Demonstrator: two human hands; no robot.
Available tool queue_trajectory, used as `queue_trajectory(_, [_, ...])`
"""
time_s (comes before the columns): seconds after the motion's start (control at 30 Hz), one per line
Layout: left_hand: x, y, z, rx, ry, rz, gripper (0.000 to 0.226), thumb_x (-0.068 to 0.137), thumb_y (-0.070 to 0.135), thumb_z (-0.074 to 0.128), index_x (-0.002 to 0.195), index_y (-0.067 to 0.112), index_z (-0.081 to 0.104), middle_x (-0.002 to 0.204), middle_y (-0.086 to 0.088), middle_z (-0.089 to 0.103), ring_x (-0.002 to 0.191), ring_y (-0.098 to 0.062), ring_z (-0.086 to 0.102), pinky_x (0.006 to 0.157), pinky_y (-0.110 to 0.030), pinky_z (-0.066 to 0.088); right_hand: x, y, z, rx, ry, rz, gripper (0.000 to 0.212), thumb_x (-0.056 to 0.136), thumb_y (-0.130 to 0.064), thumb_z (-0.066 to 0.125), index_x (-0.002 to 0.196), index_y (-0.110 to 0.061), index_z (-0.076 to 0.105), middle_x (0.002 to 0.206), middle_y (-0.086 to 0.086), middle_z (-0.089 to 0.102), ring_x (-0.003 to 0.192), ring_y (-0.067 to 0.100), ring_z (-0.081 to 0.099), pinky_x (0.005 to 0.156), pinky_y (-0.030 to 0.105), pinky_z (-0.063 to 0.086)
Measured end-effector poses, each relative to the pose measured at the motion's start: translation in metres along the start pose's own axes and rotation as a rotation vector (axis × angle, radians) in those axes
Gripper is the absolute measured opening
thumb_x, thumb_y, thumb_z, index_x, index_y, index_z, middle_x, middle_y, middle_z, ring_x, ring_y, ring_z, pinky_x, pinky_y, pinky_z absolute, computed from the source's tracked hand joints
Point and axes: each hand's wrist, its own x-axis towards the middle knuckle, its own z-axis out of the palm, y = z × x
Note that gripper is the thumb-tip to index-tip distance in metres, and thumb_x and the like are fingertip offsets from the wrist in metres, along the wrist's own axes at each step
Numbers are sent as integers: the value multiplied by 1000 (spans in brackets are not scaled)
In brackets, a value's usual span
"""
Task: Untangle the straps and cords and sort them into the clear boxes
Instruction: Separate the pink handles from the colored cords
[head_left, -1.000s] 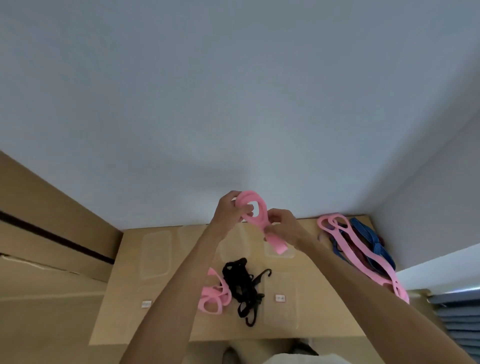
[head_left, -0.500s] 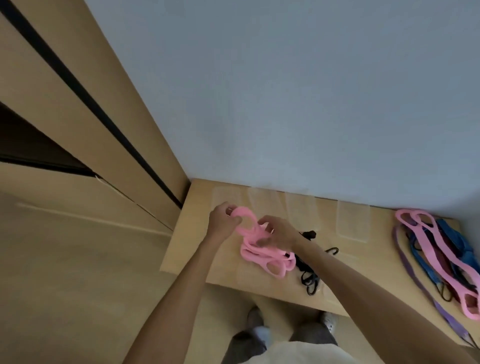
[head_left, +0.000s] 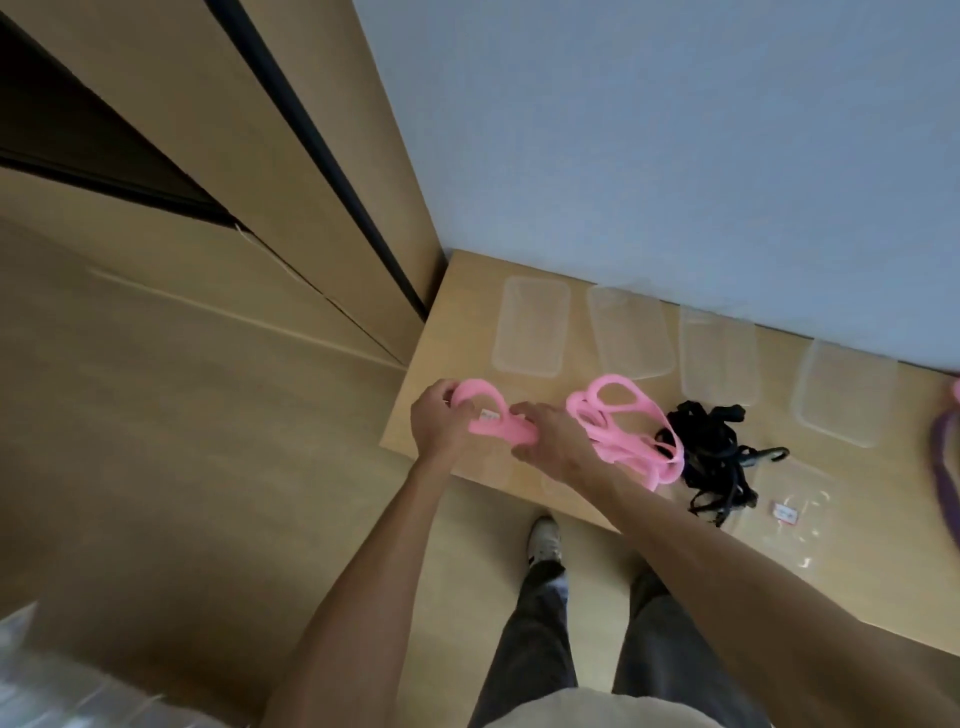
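Nearest to us, our legs in dark trousers and one shoe (head_left: 544, 538) stand on the floor at the tabletop's (head_left: 457, 312) near edge. Above that edge, our left hand (head_left: 439, 423) curls its grip around one end of a folded pink strap (head_left: 485, 410), which carries a small white label, and our right hand (head_left: 553, 441) pinches the other end of the same strap; both grips are closed on it, and it is held just off the tabletop's near left corner. Just right of our right hand, a heap of pink loop straps (head_left: 626, 426) lies on the tabletop, touching a tangle of black cords (head_left: 714, 457) with a hook showing at its right side. Beyond the cords lie clear bags (head_left: 797, 496) with a red-and-white tag. At the far right edge, a purple strap (head_left: 943, 462) is partly cut off. Farthest away, four clear boxes (head_left: 530, 327) stand in a row along the wall, well apart from the straps.
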Motion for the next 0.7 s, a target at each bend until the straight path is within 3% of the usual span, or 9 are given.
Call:
queue_trajectory(0.07, [8,-10,4,32,-11,1,25,80,8,68,104,13,72,101,-2,71,90,-22,66,73,-33,56,4,3,14,-3,0,21,60,84,-19,74,139,-21,53,121,6,64,98,24,64,82,30,50])
queue_trajectory(0.17, [13,-24,10,42,-28,4,25,81,9,68,105,9,71,103,-6,71,92,-24,66,77,-37,57,6,3,31,-63,14,35,57,87,-18,68,141,-20,50,123,8,61,98,28,63,81,38,54])
queue_trajectory(0.4, [7,-36,16,158,15,25,36,92,2,57,127,8,63,128,-12,60,113,-28,60,88,-28,41,-4,1,41,-129,157,-58,57,76,3,61,132,-8,58,127,12,61,114,33,56,97,44,46])
queue_trajectory(0.6, [-13,20,22,-23,99,182,31,93,3,51,118,9,67,117,-5,69,104,-19,64,87,-33,54,-27,6,-2,-148,363,-44,42,85,-11,63,127,-15,66,138,5,61,139,32,41,116,50,23])
queue_trajectory(0.7, [-34,67,34,-67,58,349,32,93,7,49,119,14,66,116,0,68,99,-13,63,86,-32,53,-46,16,-34,-124,453,-44,42,87,-14,63,129,-15,65,140,5,59,141,31,39,116,50,25])
